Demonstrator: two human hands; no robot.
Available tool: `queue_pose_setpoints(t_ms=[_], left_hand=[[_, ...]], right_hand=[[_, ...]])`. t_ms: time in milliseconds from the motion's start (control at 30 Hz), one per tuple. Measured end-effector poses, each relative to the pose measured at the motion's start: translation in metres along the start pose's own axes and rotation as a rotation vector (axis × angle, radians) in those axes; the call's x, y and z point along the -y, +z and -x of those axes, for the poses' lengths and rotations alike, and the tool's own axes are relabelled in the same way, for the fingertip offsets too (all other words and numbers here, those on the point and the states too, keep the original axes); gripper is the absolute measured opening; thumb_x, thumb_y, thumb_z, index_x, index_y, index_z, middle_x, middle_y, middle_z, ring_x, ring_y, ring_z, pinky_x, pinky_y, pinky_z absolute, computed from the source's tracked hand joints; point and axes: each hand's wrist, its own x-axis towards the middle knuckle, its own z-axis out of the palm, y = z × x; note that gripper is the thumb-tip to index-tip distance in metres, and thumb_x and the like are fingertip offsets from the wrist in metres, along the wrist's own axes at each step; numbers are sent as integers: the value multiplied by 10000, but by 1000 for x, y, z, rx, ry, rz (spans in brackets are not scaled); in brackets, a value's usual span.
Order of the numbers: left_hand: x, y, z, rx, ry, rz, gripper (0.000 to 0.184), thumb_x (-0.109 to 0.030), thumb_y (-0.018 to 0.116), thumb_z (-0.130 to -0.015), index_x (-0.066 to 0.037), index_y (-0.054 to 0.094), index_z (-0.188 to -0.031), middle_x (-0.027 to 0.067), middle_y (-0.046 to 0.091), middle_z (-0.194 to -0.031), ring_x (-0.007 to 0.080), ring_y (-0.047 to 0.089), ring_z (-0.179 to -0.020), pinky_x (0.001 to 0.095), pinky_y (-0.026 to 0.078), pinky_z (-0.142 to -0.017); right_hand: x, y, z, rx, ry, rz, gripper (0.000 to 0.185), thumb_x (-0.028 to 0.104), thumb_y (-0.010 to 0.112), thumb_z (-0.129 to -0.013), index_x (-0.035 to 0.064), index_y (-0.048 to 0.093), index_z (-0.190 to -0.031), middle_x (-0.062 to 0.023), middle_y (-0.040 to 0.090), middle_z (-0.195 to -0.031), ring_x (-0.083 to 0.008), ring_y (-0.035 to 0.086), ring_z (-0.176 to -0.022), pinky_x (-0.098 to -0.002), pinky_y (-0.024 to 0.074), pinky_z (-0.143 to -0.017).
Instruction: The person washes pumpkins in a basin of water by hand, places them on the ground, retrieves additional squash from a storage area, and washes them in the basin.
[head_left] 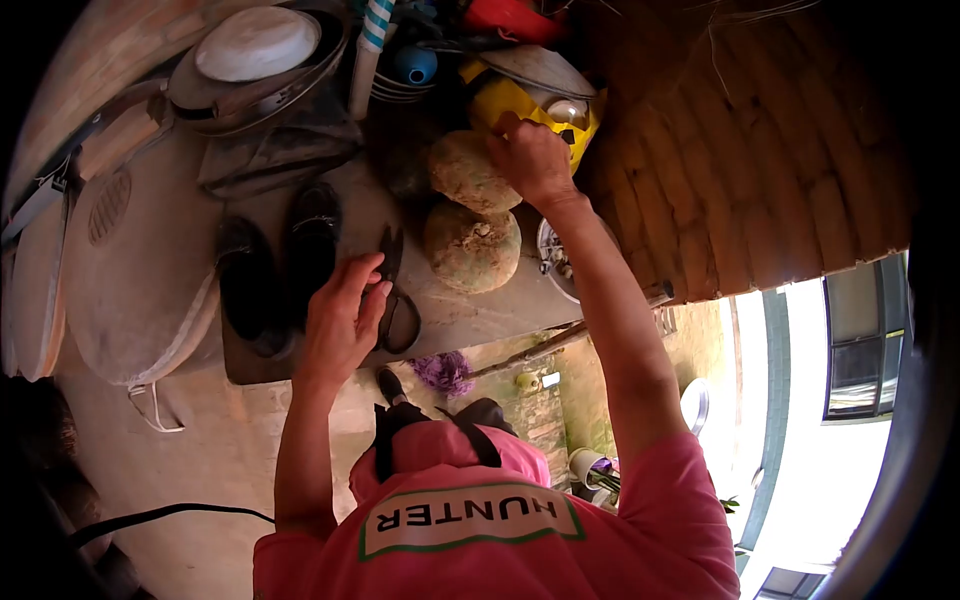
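Observation:
My left hand (345,315) is half curled with its fingertips apart, beside dark scissors (400,325) lying on the grey table (440,318); nothing shows in its grasp. The right hand (535,160) is closed at the front of a yellow bag (505,97), over the edge of a rough, round, tan object (468,172). What its fingers hold is hidden. A second round object (472,248), greenish tan, touches the first one on the side nearer me. Under my right forearm is a partly covered metal bowl (552,250) with small pieces inside.
Two black shoes (250,285) stand left of the scissors. Farther left are large round flat trays (140,270). A pan with a pale lid (258,44), a striped tube (370,45) and a blue ball-like object (415,65) sit at the back. A brick wall (740,170) borders the right.

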Motion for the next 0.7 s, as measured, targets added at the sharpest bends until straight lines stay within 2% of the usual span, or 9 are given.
queue_pose_setpoints(t_ms=[167, 267, 367, 433, 467, 533, 567, 633, 700], left_hand=[[9, 12, -3, 40, 29, -12, 314, -1, 675, -935, -1, 612, -1243, 152, 692, -991, 251, 697, -898, 334, 535, -721], [5, 15, -10, 75, 4, -6, 315, -5, 681, -930, 0, 615, -1237, 168, 693, -989, 274, 701, -871, 344, 538, -724], [2, 23, -17, 75, 44, -21, 319, -10, 688, -924, -4, 620, -1236, 175, 695, -972, 288, 704, -833, 351, 538, -701], [0, 31, -24, 87, 69, -38, 313, -12, 690, -921, -6, 628, -1228, 174, 701, -959, 290, 704, -813, 351, 536, -685], [-2, 35, -27, 107, 65, -45, 304, -13, 689, -921, -6, 635, -1220, 173, 705, -956, 289, 705, -806, 350, 535, -679], [0, 38, -32, 134, 26, -51, 288, -13, 687, -922, -4, 648, -1207, 169, 714, -957, 277, 704, -796, 346, 534, -670], [2, 38, -35, 142, -4, -48, 281, -12, 686, -922, -2, 653, -1201, 165, 719, -962, 266, 703, -793, 343, 533, -667], [6, 36, -48, 127, -46, -55, 271, -16, 685, -924, 3, 661, -1193, 161, 727, -978, 243, 700, -787, 339, 533, -663], [9, 27, -68, 83, -76, -70, 266, -24, 687, -926, 11, 666, -1189, 160, 733, -1000, 218, 695, -781, 336, 535, -663]], right_hand=[[6, 12, -5, -101, -6, 13, 151, 188, 643, -825, 44, 669, -789, -226, 701, -762, -418, 700, -722, -525, 557, -653], [1, 16, 2, -110, -2, -72, 152, 179, 629, -893, 48, 690, -940, -208, 701, -799, -409, 691, -784, -510, 536, -693], [10, -15, 25, -193, -4, -265, 155, 168, 645, -904, 44, 699, -979, -207, 694, -784, -411, 687, -776, -505, 530, -688], [13, -42, 40, -254, -8, -302, 170, 156, 657, -910, 49, 710, -1031, -194, 683, -752, -379, 678, -699, -468, 519, -647], [16, -60, 49, -214, 36, -350, 131, 104, 652, -867, 61, 678, -988, -182, 695, -790, -377, 682, -721, -452, 535, -665], [19, -96, 73, -153, 102, -502, 160, 56, 654, -878, 40, 691, -1032, -167, 686, -768, -318, 667, -648, -392, 517, -620], [16, -109, 86, -141, 95, -572, 161, 40, 642, -889, 19, 686, -1042, -161, 674, -753, -251, 648, -613, -353, 500, -601], [17, -136, 113, -54, 222, -668, 140, 8, 621, -907, -10, 680, -1033, -76, 633, -716, -92, 551, -606, -266, 438, -567], [12, -153, 142, 29, 271, -662, 142, -3, 612, -914, -18, 677, -1039, -75, 639, -732, -82, 544, -605, -265, 437, -563]])
